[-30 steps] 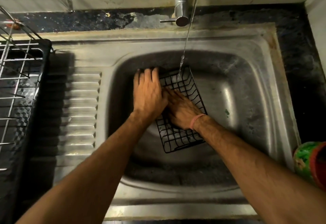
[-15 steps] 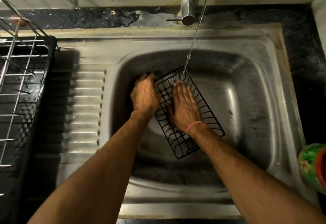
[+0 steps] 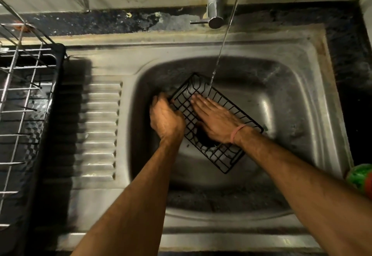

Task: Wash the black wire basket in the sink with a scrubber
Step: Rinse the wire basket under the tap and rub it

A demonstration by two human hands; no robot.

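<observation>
The black wire basket (image 3: 216, 122) lies tilted in the sink (image 3: 291, 102) bowl under the tap's water stream (image 3: 223, 40). The left hand (image 3: 166, 119) grips its left rim with curled fingers; the right hand (image 3: 216, 121) presses flat inside it, fingers straight.

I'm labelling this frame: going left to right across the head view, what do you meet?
Dish rack → ribbed drainboard → left hand → right hand → green and red object.
</observation>
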